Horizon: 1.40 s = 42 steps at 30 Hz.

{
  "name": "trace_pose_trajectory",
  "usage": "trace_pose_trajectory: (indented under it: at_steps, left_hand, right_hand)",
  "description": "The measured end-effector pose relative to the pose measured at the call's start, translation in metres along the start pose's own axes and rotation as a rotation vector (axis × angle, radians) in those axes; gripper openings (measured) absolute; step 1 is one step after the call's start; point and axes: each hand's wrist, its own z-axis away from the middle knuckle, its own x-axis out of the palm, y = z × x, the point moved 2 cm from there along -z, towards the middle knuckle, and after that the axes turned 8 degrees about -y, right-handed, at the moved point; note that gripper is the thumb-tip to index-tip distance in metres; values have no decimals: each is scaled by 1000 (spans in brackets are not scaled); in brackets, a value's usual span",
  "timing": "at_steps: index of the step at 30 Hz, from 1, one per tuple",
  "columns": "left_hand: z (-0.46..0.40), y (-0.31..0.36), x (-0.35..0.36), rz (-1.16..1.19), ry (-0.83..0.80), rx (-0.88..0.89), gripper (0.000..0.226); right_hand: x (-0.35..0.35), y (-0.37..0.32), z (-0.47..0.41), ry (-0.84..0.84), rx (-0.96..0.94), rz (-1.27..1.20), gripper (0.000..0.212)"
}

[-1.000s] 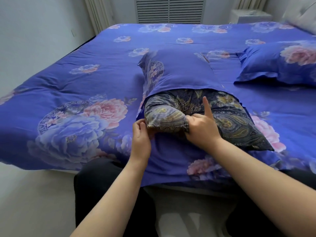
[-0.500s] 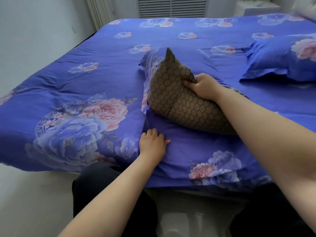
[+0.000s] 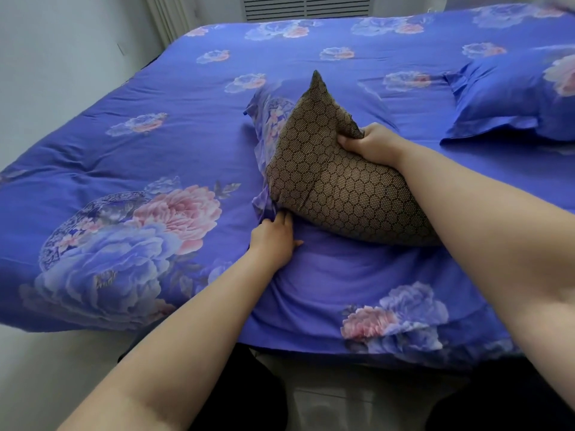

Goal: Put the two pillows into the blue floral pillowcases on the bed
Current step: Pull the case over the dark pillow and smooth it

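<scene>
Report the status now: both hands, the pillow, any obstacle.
Right hand grips honeycomb-patterned pillow, tilted up. Left hand at pillowcase edge, grip unclear. No obstacle seen.
</scene>
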Motion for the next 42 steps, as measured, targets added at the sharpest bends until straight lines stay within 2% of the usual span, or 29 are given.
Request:
trace_pose_trajectory:
  at_steps: [3,6,8,9,11,13,16,17,20,22,25,29,31,33,36,37,39,40,42]
  left_hand:
    - [-1,5,-3,-60,49,52,51]
    - [19,15,-15,-71,361,237,22]
    - [28,20,-32,-32,595,390,12]
    - [29,23,-44,-23,705,456,12]
    - [23,25,-72,-50,887,541,26]
    - [12,25,-97,-112,1045,572,33]
    - [-8,26,-120,-86,1143,544,15]
    - [-12,27,-125,-22,1151,509,23]
    - [-20,33,-133,196,1094,462,42]
    - [-23,38,-137,185,1000,448,46]
    - [-32,39,-142,133,782,454,62]
    - [-30,39,-136,291,482,387,72]
    - [-29,37,-130,327,397,359,69]
    - [-29,36,-128,374,294,386,56]
    - [-29,37,-131,348,82,424,31]
    - [-32,36,-132,311,8,412,27]
    - [-32,36,-137,250,-82,398,27]
    - [-30,36,-142,223,-99,395,29]
    - [-28,39,-148,163,-125,389,27]
  right_hand:
    - [-6,6,-3,20,8,-47,23]
    - [-12,11,-3,27,16,-60,23]
    - [-11,13,-2,27,19,-59,23]
    - [-12,13,-1,32,21,-56,23]
    - [-13,11,1,57,8,-44,30]
    - [-14,9,4,75,-9,-12,36]
    - [-17,5,10,100,-39,84,36]
    - [-17,4,12,109,-49,106,34]
    - [-19,3,17,117,-74,242,23]
    - [-16,1,19,103,-82,396,33]
    - [-11,6,28,109,-75,536,40]
    - [6,16,42,145,-39,670,47]
    - [12,19,53,198,-12,705,51]
    - [16,22,67,301,7,646,54]
    - [29,19,95,540,-156,675,53]
    - [36,16,102,670,-236,719,46]
    - [56,8,123,897,-359,783,17]
    - [69,5,136,946,-391,807,14]
    - [95,9,152,884,-357,776,15]
